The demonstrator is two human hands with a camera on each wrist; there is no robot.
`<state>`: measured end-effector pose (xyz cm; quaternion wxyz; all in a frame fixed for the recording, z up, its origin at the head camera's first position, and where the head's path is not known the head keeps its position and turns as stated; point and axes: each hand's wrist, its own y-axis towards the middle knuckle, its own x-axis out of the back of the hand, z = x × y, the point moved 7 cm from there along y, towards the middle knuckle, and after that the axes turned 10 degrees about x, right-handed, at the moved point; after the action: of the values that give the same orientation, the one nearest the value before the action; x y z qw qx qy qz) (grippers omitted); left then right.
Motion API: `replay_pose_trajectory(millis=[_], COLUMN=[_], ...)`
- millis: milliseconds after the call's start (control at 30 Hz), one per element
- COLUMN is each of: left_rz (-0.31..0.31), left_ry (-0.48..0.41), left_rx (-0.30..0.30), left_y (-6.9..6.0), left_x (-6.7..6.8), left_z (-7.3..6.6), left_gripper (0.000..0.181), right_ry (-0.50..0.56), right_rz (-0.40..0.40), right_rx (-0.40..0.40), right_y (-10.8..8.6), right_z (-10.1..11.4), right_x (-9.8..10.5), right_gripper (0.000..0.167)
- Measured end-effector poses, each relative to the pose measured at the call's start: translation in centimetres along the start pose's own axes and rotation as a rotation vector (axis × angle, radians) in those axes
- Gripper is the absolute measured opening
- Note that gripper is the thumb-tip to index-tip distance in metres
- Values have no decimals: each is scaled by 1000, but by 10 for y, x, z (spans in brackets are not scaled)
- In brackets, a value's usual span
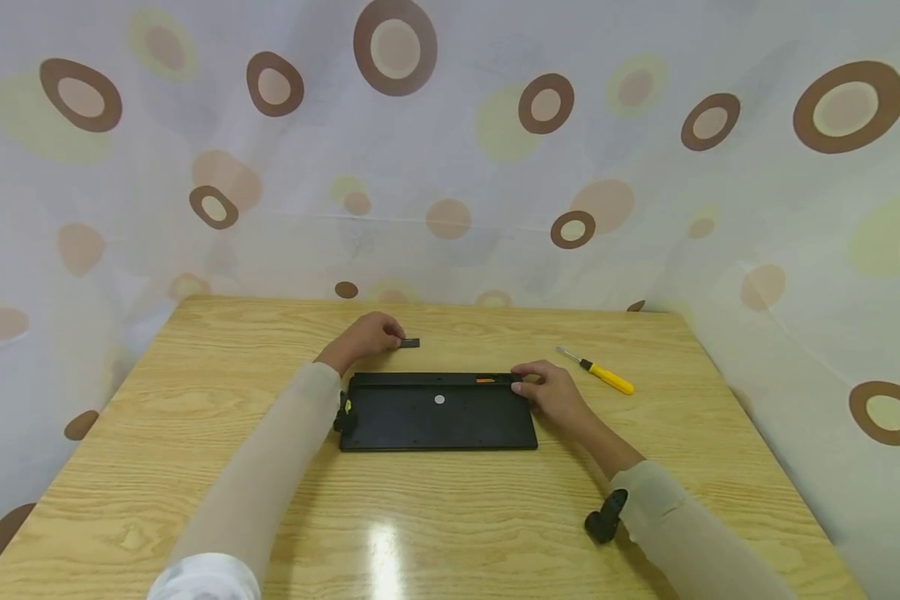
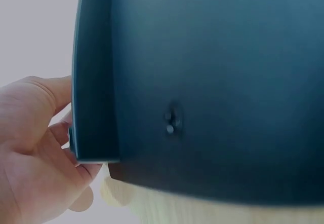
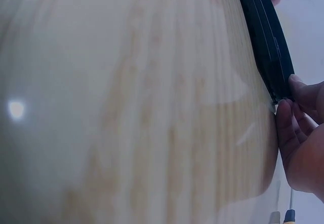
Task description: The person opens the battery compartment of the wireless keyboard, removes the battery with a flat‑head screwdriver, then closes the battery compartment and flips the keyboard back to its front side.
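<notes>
- Head view: bright, mostly even; white glare on the counter (image 1: 450,508) at lower centre.
- Left wrist view: bluish sheen on the black panel (image 2: 228,72), soft focus; washed-out upper left.
- Right wrist view: hazy, blurred; round glare at middle left.

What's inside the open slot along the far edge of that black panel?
Something orange shows in the slot, too small to identify. The right hand partly covers the slot's right end, so anything behind it can't be seen.

The person is wearing plain, pale beige sleeves (image 1: 262,475), the right cuff (image 1: 645,483) looking wrinkled. White fabric (image 1: 208,575) with faint grey marks is showing at the left sleeve's upper end. Small black devices (image 1: 604,517) are sitting near both cuffs, the left one carrying a yellow spot (image 1: 348,406).
</notes>
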<state>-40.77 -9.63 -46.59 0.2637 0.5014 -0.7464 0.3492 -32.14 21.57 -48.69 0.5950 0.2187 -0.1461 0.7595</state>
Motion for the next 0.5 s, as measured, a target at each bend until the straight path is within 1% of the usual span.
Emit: replay_pose_trajectory(millis=[133, 267, 400, 500], left_rz=[4, -2, -5, 3], left_ry=[8, -1, -31, -52], left_rx=[-14, -24, -46, -76], left_y=[0, -3, -10, -16], left_x=[0, 1, -1, -5], left_z=[0, -1, -9, -18], left_gripper=[25, 26, 28, 28], right_ry=[-4, -16, -11, -12], right_rz=[5, 4, 5, 3], right_rx=[5, 10, 13, 18], right_y=[0, 0, 0, -2], right_z=[0, 0, 0, 1], right_x=[0, -1, -1, -1], right_gripper=[35, 33, 33, 34])
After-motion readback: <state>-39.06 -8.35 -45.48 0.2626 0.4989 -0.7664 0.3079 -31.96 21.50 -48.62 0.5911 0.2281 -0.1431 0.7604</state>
